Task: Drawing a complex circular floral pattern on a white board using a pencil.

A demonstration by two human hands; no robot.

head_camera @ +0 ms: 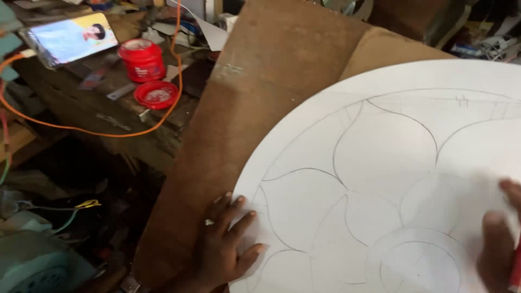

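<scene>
A large round white sheet [401, 163] with pencilled petal curves and a small circle lies on a brown board [255, 97]. My left hand [225, 247], wearing a ring, rests flat on the sheet's left edge with the fingers spread, partly on the board. At the lower right, my right hand [499, 239] lies on the sheet, blurred and cut off by the frame edge. A thin red thing [515, 268] shows at that hand; whether the hand grips it is unclear.
A wooden bench at upper left carries a red jar [143, 58], its red lid [156, 94], a lit phone [70, 37] and an orange cable [81, 129]. Wires and a pale machine housing [32, 266] sit at lower left.
</scene>
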